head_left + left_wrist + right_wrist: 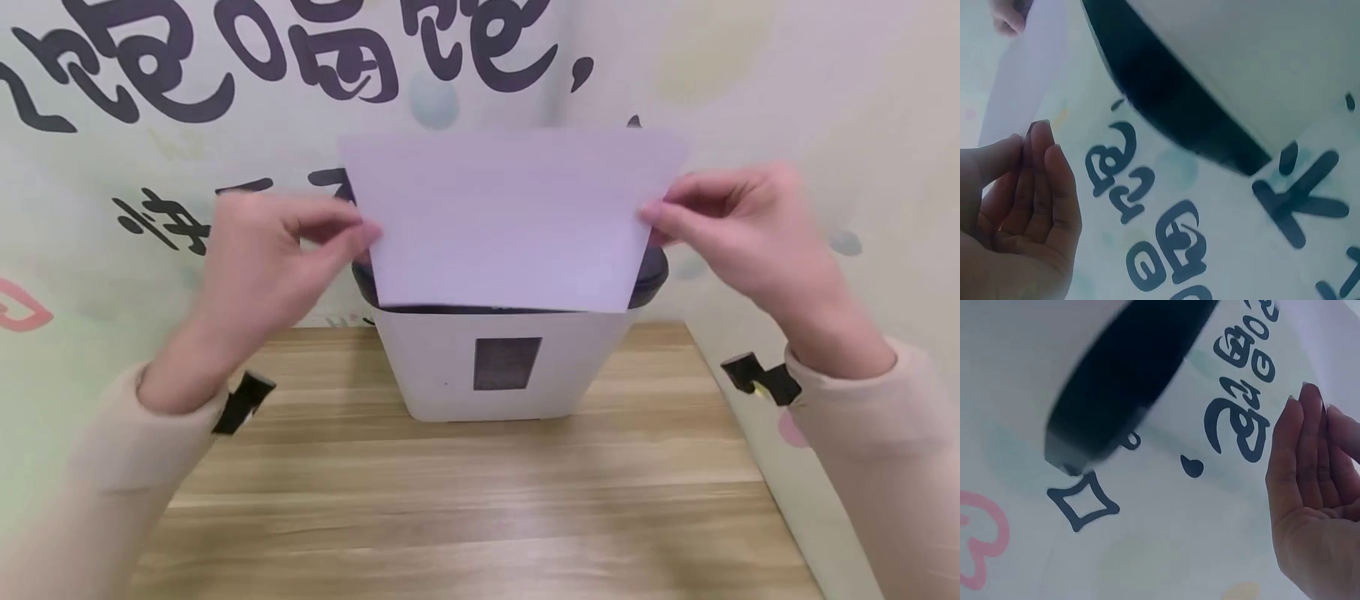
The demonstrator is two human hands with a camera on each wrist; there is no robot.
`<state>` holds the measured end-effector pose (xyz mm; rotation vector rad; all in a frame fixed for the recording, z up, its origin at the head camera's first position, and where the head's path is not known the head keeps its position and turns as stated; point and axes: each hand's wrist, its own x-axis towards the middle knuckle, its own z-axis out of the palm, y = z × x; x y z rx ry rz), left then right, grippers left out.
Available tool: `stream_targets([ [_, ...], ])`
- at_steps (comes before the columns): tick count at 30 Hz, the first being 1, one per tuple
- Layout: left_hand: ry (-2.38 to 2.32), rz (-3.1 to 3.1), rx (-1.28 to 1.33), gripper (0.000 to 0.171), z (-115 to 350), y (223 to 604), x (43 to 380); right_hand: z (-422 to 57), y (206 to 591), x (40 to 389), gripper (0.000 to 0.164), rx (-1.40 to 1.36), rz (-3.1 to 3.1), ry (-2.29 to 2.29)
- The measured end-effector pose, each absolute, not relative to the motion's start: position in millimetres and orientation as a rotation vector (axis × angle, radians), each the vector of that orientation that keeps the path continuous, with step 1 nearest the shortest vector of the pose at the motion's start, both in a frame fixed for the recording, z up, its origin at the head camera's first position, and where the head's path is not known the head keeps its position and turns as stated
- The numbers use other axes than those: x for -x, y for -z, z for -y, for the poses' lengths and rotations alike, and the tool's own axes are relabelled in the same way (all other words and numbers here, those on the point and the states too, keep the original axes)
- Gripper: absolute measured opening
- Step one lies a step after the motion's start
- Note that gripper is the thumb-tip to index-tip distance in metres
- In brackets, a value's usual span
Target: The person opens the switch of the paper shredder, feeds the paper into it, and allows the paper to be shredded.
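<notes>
Both hands hold one white sheet of paper (502,217) spread between them. Its left edge is pinched between the thumb and fingers of my left hand (277,250); my right hand (738,229) pinches the opposite edge. In the left wrist view the left hand (1029,206) has its thumb against its fingertips on the paper (1025,75). The right wrist view shows the right hand (1313,481) with long, nearly straight fingers at the sheet. Behind and below the sheet stands a white paper shredder (435,367) with a black top, and the sheet's lower edge overlaps that top.
The shredder stands towards the back of a wooden table (480,508), with a dark window (507,363) on its front. A pale wall (787,100) with large dark lettering rises close behind. The table's right edge runs beside another stretch of wall.
</notes>
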<state>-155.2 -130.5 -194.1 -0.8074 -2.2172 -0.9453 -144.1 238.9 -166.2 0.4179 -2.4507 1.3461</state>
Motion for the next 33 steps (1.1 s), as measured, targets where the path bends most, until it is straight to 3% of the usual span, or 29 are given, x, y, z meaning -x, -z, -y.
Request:
stream_targets([
  [8,0.989,2.241,0.709,0.01,131,175,184,-236,144,175,0.024,-0.304,2.44,-1.391],
  [15,0.948,2.246,0.707,0.012,128,169,194,-239,141,192,0.015,-0.306,2.408,-1.433],
  [33,0.915,2.344,0.631,0.015,120,157,231,-245,130,233,0.024,-0.403,2.414,-1.517],
])
